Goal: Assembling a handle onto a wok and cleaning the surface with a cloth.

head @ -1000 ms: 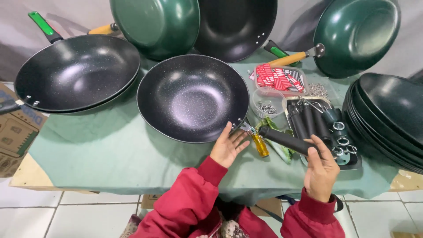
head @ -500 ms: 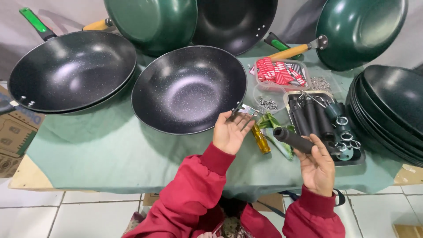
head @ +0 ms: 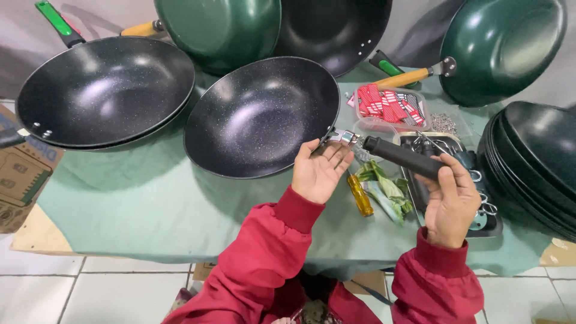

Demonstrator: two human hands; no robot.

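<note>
A tabletop (head: 120, 210) is covered with a green cloth. A grey sheet (head: 24, 54) is hung behind it as a wall. The floor (head: 90, 294) below is laid with white tiles. A brown cardboard box (head: 18, 180) is seen at the left edge.

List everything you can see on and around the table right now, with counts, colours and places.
Speckled wok: one, black, table centre, metal bracket at its rim.
Wok with green handle: one, black, left.
Woks leaning on the backdrop: three; green, black, green with wooden handle.
Stacked woks: several, black, right edge.
Black handle: one, in the right hand.
Screwdriver: one, amber, beside green plastic bags.
Tub of red packets: one, clear, behind.
Parts tray: one, dark, right.
Tablecloth: green.
Cardboard box: one, far left.
Left hand: at the bracket.
Right hand: red sleeve.
</note>
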